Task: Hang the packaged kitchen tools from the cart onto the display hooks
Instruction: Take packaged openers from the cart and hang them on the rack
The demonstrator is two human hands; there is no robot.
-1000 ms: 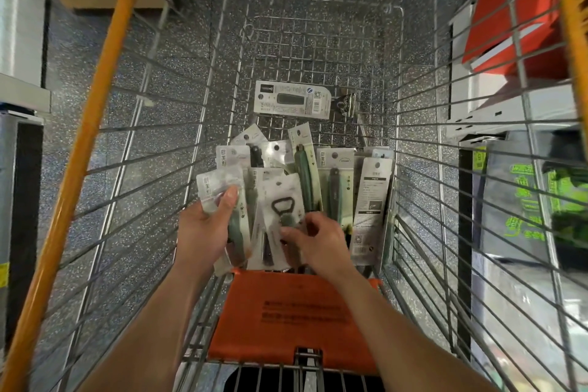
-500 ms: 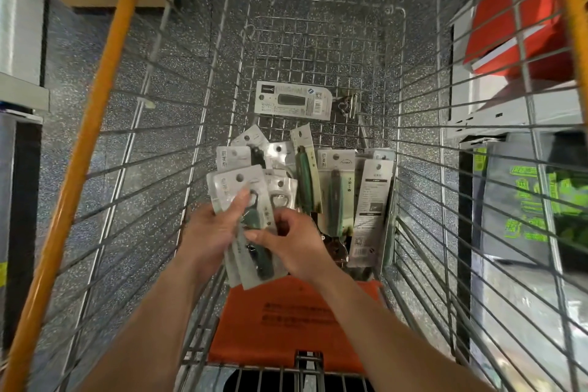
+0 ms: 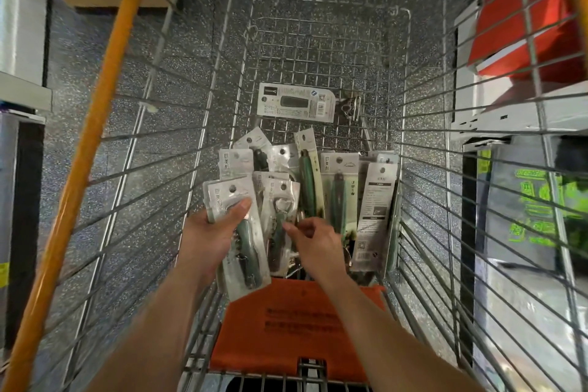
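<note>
Left hand (image 3: 206,240): grasps a packaged tool (image 3: 245,248), thumb across the front of the card near its top, fingers behind.
Held package: a clear blister over a green handle, tilted, its lower end above the orange flap (image 3: 296,321).
Right hand (image 3: 319,243): fingers loosely curled, thumb tip at the edge of the bottle-opener package (image 3: 280,200) just beside the held one (a pinch or a mere touch, I cannot tell).
Pile of packages (image 3: 337,188): leaning together at the near end of the cart (image 3: 423,143).
Lone flat package (image 3: 296,102): flat on the cart floor, apart from the pile.
</note>
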